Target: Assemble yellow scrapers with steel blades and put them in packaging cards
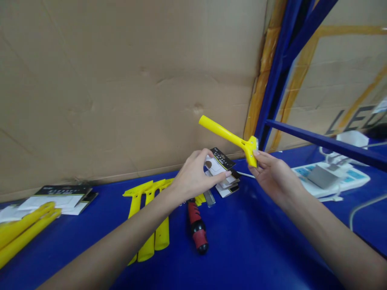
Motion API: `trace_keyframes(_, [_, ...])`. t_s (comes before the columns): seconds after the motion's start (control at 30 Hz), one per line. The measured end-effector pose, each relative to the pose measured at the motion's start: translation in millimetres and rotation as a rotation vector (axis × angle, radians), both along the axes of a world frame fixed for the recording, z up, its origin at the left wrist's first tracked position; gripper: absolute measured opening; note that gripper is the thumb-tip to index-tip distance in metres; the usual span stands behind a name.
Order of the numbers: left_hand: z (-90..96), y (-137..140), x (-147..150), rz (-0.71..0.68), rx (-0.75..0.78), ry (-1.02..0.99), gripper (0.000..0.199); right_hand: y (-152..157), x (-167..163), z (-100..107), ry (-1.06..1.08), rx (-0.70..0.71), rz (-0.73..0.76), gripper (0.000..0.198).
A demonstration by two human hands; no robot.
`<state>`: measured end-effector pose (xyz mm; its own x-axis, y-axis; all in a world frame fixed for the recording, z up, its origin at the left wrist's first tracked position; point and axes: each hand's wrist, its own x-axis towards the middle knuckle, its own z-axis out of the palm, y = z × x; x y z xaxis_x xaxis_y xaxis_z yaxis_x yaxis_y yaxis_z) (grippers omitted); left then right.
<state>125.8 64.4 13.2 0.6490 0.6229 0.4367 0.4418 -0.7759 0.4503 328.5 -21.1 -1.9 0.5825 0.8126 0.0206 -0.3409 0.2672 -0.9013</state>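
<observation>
My right hand [273, 175] grips a yellow scraper [223, 131] by its wide head, thumb and fingers near the metal edge. The scraper's handle points up and to the left, above the table. My left hand [195, 173] has its thumb and index finger on opposite edges of a black-and-white printed card [220, 161] on a small stack; the other fingers are hidden. Below that hand lies a screwdriver with a red-and-black handle [198, 229]; its far end is covered. Several more yellow scrapers [147, 241] lie side by side, partly behind my left forearm.
More printed cards [57, 197] and yellow handles [27, 229] lie at the left of the blue table [242, 249]. A white power strip [359, 177] with plugs and cables is at the right. Behind stand a cardboard wall [136, 80] and a blue metal frame [278, 68].
</observation>
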Motion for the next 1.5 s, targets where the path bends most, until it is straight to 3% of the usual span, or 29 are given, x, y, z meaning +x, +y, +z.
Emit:
trace_keyframes(0.17, [-17.3,9,27,-0.018,-0.011,0.105,0.058,0,2,1,0.024,-0.004,-0.025,0.004])
trace_keyframes(0.37, [-21.4,1,4,-0.034,-0.011,0.203,0.086,-3,-7,6,0.067,-0.023,-0.019,0.008])
trace_keyframes(0.5, [-8.6,-3,-33,0.017,0.004,0.055,0.037,-4,-18,7,0.072,-0.055,0.035,0.014])
trace_keyframes(0.6, [-1.4,0,-70,0.149,-0.063,-0.050,0.034,-5,-27,4,0.045,-0.090,0.144,0.011])
trace_keyframes(0.63, [0.2,1,-83,0.191,-0.122,-0.100,0.033,-6,-29,3,0.024,-0.099,0.198,0.009])
trace_keyframes(0.7, [3.1,4,-108,0.264,-0.469,-0.413,0.024,-7,-36,1,-0.029,-0.116,0.322,0.002])
trace_keyframes(0.77, [6.0,2,-131,0.217,-0.813,-0.562,0.025,-8,-44,1,-0.073,-0.128,0.434,0.010])
trace_keyframes(0.87, [9.4,-10,-154,0.037,-1.220,-0.468,0.047,-7,-63,4,-0.122,-0.142,0.575,0.027])
trace_keyframes(0.93, [10.4,-22,-161,-0.123,-1.347,-0.362,0.059,-4,-78,6,-0.189,-0.148,0.662,0.032])
trace_keyframes(1.03, [10.9,-41,-161,-0.183,-1.370,-0.244,0.065,1,-100,7,-0.300,-0.159,0.736,0.039])
trace_keyframes(1.13, [9.7,-51,-162,-0.120,-1.328,-0.289,0.067,3,-112,3,-0.458,-0.149,0.655,0.044])
trace_keyframes(1.3, [-3.7,-48,-175,0.036,-1.227,-0.416,0.059,-13,-118,-9,-1.213,-0.214,0.349,0.040])
trace_keyframes(1.4, [-13.7,-44,-180,0.106,-1.219,-0.543,0.054,-23,-124,-17,-1.442,-0.312,0.385,0.038])
trace_keyframes(1.5, [-18.1,-45,-178,0.144,-1.228,-0.592,0.054,-25,-129,-24,-1.519,-0.318,0.414,0.032])
